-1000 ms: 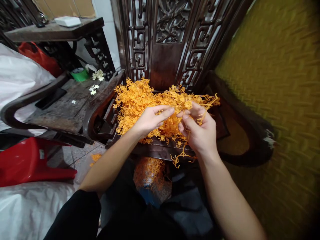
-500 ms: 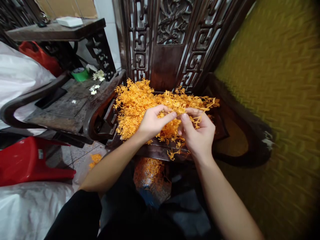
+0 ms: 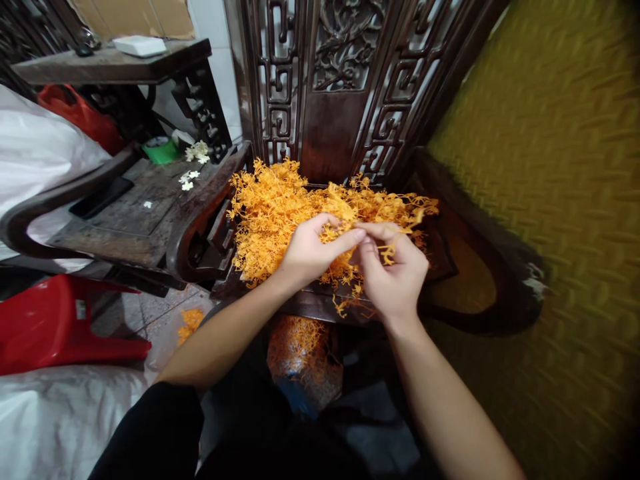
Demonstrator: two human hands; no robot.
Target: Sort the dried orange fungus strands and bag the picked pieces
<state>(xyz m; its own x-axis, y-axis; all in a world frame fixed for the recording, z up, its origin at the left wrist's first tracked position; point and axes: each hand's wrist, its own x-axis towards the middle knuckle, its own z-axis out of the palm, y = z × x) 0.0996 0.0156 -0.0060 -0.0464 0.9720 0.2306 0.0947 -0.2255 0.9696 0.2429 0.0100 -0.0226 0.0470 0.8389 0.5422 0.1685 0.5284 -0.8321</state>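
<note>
A heap of thin, branching orange plastic sprigs (image 3: 267,220) covers much of the seat of a dark carved wooden chair (image 3: 335,130). Above its front part my two hands meet, fingertips nearly touching. Thumb and fingers of my left hand (image 3: 311,248) are closed in a pinch on orange sprig pieces, partly hidden by the thumb. My right hand (image 3: 397,273) pinches an orange sprig (image 3: 387,255) as well, its thin stems poking out between the curled fingers. A few loose strands hang over the seat's front edge.
At left, another wooden chair (image 3: 120,227) holds a green tape roll (image 3: 161,151), a dark phone-like slab (image 3: 103,198) and small whitish flowers (image 3: 189,179). A red plastic stool (image 3: 55,327) and white sacks (image 3: 65,420) stand lower left. Below the seat is an orange-littered container (image 3: 303,367).
My right hand has shifted slightly left and down, and its fingers have curled in more. My left thumb has moved slightly right, against the right fingertips. The heap looks the same.
</note>
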